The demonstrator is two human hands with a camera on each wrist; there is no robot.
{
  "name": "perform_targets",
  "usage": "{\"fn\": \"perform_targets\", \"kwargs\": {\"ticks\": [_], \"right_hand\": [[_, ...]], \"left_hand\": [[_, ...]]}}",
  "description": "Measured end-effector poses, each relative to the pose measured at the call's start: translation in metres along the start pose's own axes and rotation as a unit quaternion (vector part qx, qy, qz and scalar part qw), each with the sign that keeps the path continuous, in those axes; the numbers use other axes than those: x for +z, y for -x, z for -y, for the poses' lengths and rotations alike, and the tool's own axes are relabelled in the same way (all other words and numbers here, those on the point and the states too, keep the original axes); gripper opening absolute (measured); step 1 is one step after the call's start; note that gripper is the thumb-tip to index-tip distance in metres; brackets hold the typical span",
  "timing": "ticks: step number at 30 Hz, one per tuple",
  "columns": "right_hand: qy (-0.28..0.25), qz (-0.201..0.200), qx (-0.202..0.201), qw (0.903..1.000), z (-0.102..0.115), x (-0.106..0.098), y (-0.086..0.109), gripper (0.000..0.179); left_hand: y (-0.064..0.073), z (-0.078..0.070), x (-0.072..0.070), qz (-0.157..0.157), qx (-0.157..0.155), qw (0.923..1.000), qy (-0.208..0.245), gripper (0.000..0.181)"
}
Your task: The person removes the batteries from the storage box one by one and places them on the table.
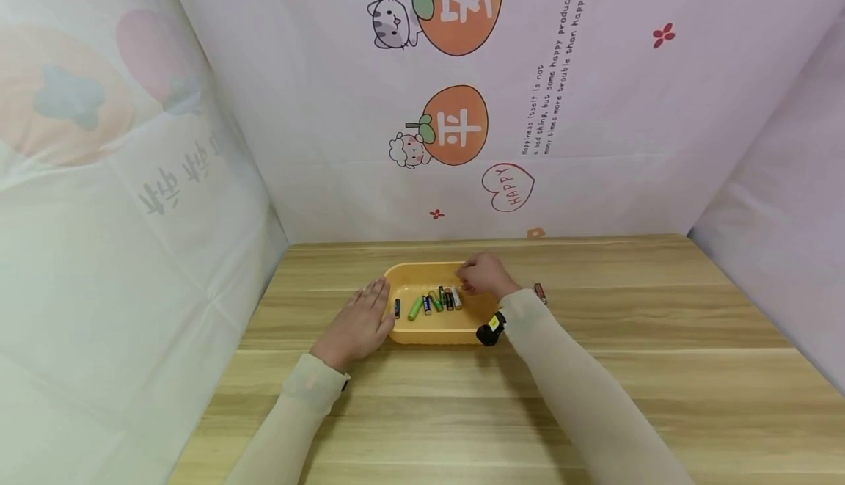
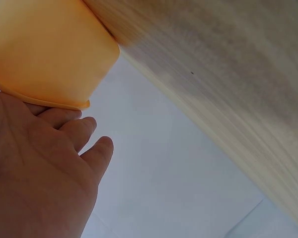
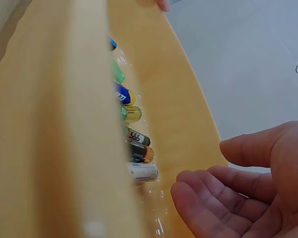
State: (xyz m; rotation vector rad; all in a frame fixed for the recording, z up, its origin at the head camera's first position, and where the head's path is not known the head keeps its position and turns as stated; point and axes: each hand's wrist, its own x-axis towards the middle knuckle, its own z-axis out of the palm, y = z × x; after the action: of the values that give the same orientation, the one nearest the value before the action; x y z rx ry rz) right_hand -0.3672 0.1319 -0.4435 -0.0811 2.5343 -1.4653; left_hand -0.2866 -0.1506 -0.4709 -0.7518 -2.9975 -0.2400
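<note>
Left hand (image 1: 355,326), fingers straight, touches yellow tray (image 1: 436,336); right hand (image 1: 487,274), fingers loosely curled, looks empty; leaning on the rim could spill batteries (image 1: 436,301).

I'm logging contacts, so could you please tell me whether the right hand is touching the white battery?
Apart. The right wrist view shows a strip of the yellow tray between the right hand and the white battery.

A tray (image 1: 436,337) stood on the surface (image 1: 422,411), batteries (image 1: 450,299) inside it (one sat apart, near the left end). The left hand (image 1: 359,323) lay at that end, the right hand (image 1: 487,275) towards the other; another battery (image 1: 540,293) lay outside, rightward.
</note>
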Motion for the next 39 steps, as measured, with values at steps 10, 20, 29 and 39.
{"fn": "perform_targets", "kwargs": {"ticks": [10,20,29,39], "right_hand": [[0.044,-0.005,0.0,0.999,-0.005,0.009,-0.007,0.021],[0.087,0.009,-0.006,0.9962,-0.007,0.014,-0.007,0.02],[0.114,0.009,-0.016,0.9933,-0.006,0.019,-0.005,0.015],[0.179,0.001,-0.032,0.9833,-0.009,0.023,-0.006,0.021]], "left_hand": [[0.0,0.001,-0.001,-0.001,0.007,0.9999,-0.012,0.07],[-0.002,0.0,-0.003,0.004,0.005,0.9998,-0.017,0.068],[-0.002,0.0,-0.003,-0.001,0.009,0.9998,-0.017,0.069],[0.0,0.001,-0.001,0.002,0.003,0.9999,-0.016,0.069]]}}
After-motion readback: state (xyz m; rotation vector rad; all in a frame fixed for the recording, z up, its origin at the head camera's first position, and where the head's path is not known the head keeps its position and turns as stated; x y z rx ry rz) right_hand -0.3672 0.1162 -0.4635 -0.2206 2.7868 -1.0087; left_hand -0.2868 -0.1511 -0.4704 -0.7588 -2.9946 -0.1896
